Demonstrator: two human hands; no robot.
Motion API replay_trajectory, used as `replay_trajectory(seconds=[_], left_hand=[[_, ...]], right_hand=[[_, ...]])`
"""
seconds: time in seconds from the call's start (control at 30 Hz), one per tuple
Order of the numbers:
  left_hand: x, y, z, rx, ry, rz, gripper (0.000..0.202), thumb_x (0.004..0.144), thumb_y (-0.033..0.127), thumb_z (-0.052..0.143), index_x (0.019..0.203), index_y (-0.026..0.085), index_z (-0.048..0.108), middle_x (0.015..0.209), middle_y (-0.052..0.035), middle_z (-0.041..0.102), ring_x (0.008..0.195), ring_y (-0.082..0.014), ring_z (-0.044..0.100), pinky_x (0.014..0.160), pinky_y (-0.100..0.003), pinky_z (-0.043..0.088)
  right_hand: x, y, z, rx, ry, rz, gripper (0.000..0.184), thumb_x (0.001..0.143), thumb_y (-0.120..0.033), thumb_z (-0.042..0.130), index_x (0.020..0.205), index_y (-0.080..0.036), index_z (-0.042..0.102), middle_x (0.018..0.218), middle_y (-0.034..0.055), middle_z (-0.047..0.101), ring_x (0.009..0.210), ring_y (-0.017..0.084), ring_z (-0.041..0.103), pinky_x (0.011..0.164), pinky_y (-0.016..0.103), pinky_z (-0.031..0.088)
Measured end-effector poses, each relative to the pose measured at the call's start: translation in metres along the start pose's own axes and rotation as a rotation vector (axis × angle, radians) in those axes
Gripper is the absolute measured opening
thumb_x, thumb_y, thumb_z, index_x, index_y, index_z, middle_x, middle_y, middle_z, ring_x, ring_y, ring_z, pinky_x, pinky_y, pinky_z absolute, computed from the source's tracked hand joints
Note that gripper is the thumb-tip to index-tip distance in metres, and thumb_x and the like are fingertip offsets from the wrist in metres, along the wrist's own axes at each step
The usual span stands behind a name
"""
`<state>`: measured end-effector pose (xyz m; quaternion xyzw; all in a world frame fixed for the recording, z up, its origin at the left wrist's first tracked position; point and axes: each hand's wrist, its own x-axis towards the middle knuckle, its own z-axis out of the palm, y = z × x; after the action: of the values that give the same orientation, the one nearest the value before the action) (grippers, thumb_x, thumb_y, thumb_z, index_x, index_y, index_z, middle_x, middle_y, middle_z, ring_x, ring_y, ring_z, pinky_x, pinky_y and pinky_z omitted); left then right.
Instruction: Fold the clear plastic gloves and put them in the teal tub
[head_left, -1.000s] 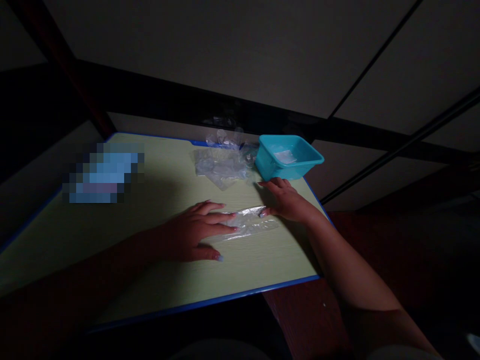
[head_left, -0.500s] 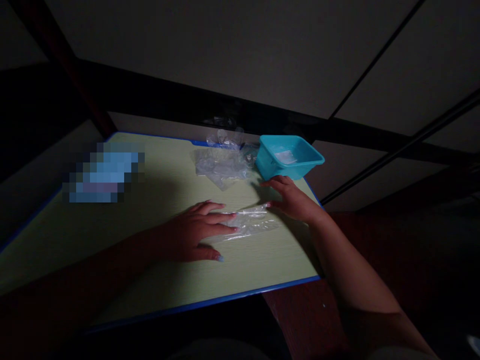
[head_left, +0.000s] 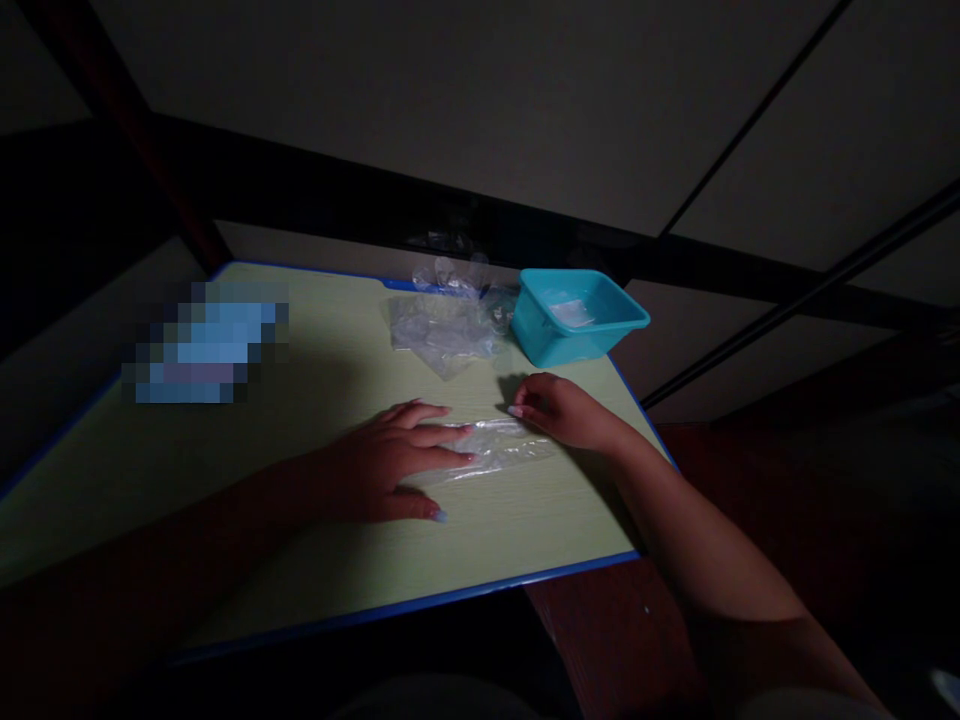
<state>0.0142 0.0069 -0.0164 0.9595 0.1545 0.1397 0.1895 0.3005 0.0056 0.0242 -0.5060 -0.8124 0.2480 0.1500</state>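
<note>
A folded strip of clear plastic film lies on the table with creases and bright glints along it. My left hand rests flat over its left end, fingers spread and thumb apart. At the strip's upper right edge, my right hand has its fingers curled in, with thumb and index finger pinched together. What sits between those fingertips is mostly hidden, but it appears to be the film's edge. Beyond the hands is a loose pile of thin, clear plastic gloves, some with finger shapes hanging past the table's back edge.
A turquoise plastic basket stands at the back right corner, with a whitish piece inside. On the left side of the pale, blue-edged table lies a blurred-out blue item. Dark panels rise behind the table.
My right hand has moved slightly left and nearer to me, away from the basket. Its fingers, stretched out before, are now curled into a pinch at the film. My left hand has stayed put.
</note>
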Motion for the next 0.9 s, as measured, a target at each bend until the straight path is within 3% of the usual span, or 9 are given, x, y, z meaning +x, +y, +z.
replay_trajectory(seconds=[0.23, 0.63, 0.9], left_hand=[[0.000, -0.002, 0.000, 0.008, -0.017, 0.009, 0.064, 0.083, 0.067, 0.051, 0.139, 0.035, 0.047, 0.149, -0.0024, 0.041, 0.136, -0.0371, 0.030, 0.108, -0.051, 0.026], [0.000, -0.001, -0.001, -0.004, -0.020, 0.002, 0.063, 0.083, 0.066, 0.052, 0.137, 0.035, 0.049, 0.148, -0.0025, 0.043, 0.136, -0.0361, 0.030, 0.110, -0.051, 0.026], [0.000, -0.001, 0.000, 0.002, -0.004, -0.011, 0.063, 0.083, 0.068, 0.049, 0.137, 0.035, 0.049, 0.149, -0.0015, 0.042, 0.136, -0.0359, 0.030, 0.109, -0.050, 0.025]], right_hand=[[0.002, 0.001, 0.000, -0.066, -0.029, -0.044, 0.014, 0.082, -0.022, 0.059, 0.071, -0.016, 0.054, 0.069, 0.0009, 0.053, 0.063, 0.012, 0.045, 0.061, 0.025, 0.034], [0.001, 0.009, 0.006, 0.338, -0.035, 0.087, 0.012, 0.075, -0.025, 0.064, 0.076, -0.016, 0.055, 0.067, -0.0007, 0.056, 0.060, 0.011, 0.049, 0.056, 0.022, 0.037], [-0.001, 0.011, 0.005, 0.141, -0.070, 0.132, 0.007, 0.076, -0.019, 0.064, 0.078, -0.016, 0.058, 0.065, -0.0010, 0.058, 0.059, 0.012, 0.051, 0.054, 0.022, 0.033]])
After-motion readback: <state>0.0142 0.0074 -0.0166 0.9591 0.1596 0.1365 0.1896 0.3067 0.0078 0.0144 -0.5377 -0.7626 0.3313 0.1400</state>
